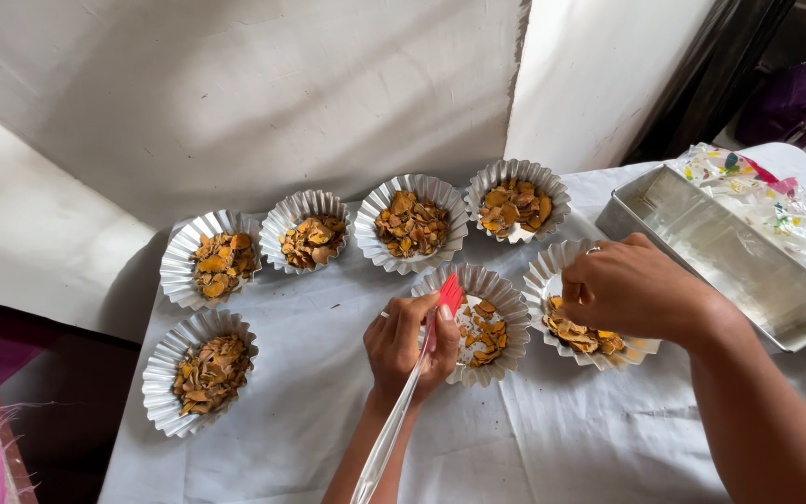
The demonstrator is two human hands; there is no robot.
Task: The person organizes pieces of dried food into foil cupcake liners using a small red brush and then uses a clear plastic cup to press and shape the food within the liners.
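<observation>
Left hand (409, 343) pinches a clear-handled brush with red bristles (448, 295), fingers wrapped round the handle, bristles over the near-centre fluted foil cup (506, 303) of orange-brown dried slices. Right hand (632, 285) rests curled over the neighbouring foil cup (545, 275); whether it pinches anything cannot be told. Five more filled cups stand on the white cloth (534, 439); a metal loaf tin (739, 257) lies to the right.
</observation>
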